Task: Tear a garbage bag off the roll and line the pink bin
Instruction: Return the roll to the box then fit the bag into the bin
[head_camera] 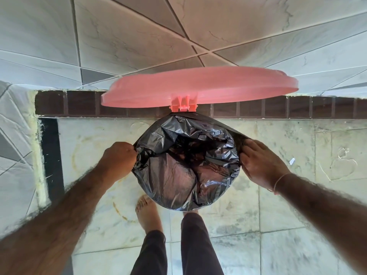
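A black garbage bag is spread over the round mouth of the pink bin, hiding the bin's rim and body. The bin's pink lid stands open at the back on its hinge, leaning toward the wall. My left hand is closed on the bag's edge at the bin's left side. My right hand grips the bag's edge at the right side, fingers curled over the plastic. The roll of bags is not in view.
The bin stands on a stained light tile floor against a tiled wall with a dark brick-coloured skirting. My bare left foot and trousered legs are just in front of the bin. A dark strip runs along the left.
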`<action>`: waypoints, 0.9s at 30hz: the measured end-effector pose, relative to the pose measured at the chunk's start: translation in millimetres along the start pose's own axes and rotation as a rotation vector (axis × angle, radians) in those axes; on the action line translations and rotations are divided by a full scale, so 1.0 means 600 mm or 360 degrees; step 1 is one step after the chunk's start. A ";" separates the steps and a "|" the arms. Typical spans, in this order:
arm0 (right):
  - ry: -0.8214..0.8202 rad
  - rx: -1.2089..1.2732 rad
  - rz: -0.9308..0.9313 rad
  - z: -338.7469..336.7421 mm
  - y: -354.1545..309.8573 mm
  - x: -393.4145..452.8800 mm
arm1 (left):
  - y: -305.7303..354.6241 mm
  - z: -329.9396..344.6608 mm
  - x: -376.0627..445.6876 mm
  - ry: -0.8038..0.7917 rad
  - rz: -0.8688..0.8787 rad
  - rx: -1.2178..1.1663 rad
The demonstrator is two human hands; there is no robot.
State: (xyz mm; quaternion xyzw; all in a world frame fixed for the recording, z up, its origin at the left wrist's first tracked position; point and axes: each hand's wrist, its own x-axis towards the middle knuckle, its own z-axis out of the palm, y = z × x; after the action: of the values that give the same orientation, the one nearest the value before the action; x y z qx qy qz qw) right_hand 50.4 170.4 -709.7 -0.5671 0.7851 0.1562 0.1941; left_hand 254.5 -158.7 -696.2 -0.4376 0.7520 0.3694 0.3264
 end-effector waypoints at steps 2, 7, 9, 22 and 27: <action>-0.0123 -0.0086 -0.0017 0.014 -0.005 -0.010 | -0.003 0.001 0.001 0.0116 -0.0050 -0.0055; -0.0212 -0.0109 0.0058 0.028 -0.055 -0.022 | 0.001 0.018 -0.015 0.0325 0.0149 0.0443; -0.0283 -0.0033 0.0116 0.040 -0.082 -0.030 | 0.000 0.020 -0.021 0.0380 0.0219 0.0272; -0.0147 0.2745 0.2252 0.025 -0.150 -0.017 | -0.049 0.030 -0.030 0.0045 -0.0462 -0.1239; -0.0274 0.2356 0.2203 0.014 -0.127 0.004 | -0.059 0.012 -0.044 0.0238 -0.0268 -0.0990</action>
State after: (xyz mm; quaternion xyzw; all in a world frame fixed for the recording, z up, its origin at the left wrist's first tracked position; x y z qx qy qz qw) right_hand 123.2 148.8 -719.9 0.2876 0.8238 -0.2507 0.4192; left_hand 298.0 -153.9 -687.7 -0.6028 0.5863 0.5200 0.1502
